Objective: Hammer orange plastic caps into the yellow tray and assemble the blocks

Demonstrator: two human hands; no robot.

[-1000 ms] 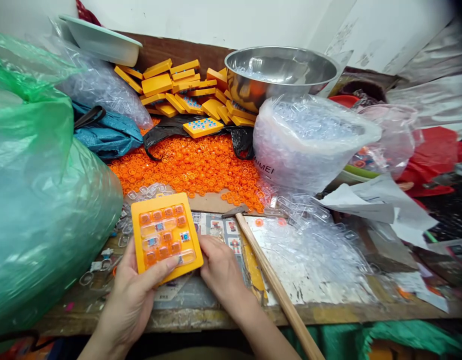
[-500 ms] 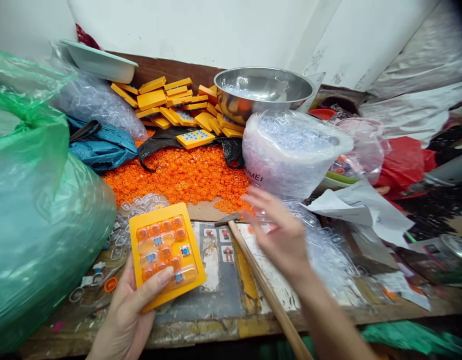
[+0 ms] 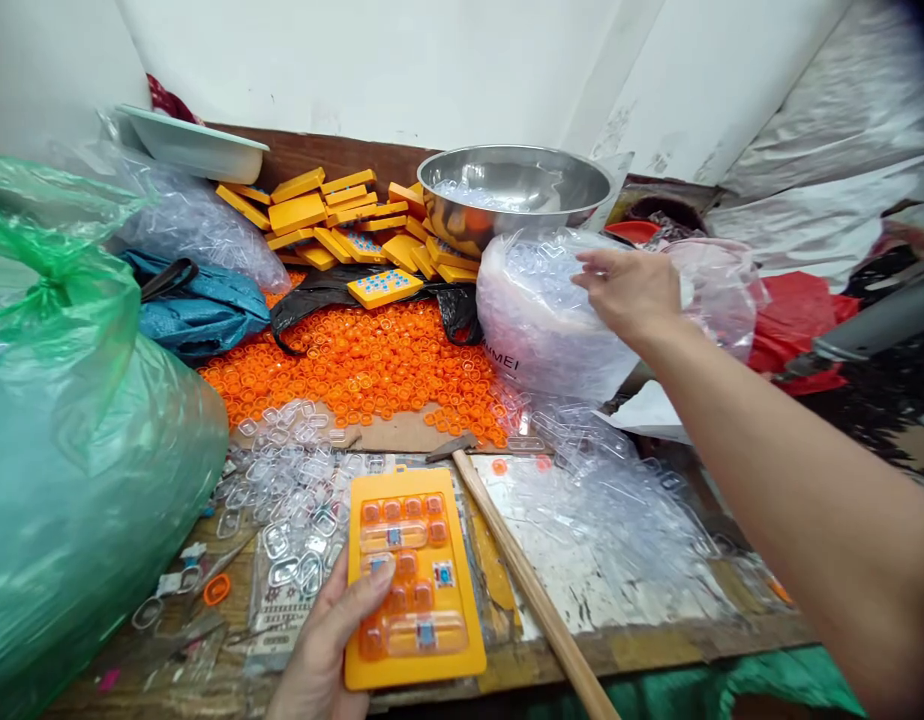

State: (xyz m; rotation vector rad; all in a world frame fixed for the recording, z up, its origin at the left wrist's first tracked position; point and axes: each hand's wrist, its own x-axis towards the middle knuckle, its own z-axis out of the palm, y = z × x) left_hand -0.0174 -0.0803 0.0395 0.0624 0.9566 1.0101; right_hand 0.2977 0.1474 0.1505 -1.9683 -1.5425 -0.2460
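My left hand (image 3: 331, 640) holds a yellow tray (image 3: 473, 640) by its left edge, thumb on the front. Orange and clear plastic caps sit in the tray, and one square at its right shows a printed pattern without a cap. My right hand (image 3: 631, 290) is over the white plastic bag (image 3: 559, 350) of clear pieces, its fingers bent together; whether a piece is between them is too small to tell. A wooden-handled hammer (image 3: 529, 580) lies just right of the tray. Loose clear caps (image 3: 282, 480) are spread behind and left of it.
Orange caps (image 3: 372, 350) form a wide heap at the back, below stacked yellow trays (image 3: 297, 213). A steel bowl (image 3: 514, 185) stands behind the white bag. At the left bulges a green bag (image 3: 94, 480). Long clear pieces (image 3: 627, 520) cover the right side.
My right hand has moved up and right, from above the hammer to the white bag. My left hand has brought the yellow tray right and lower, and the tray is now more upright.
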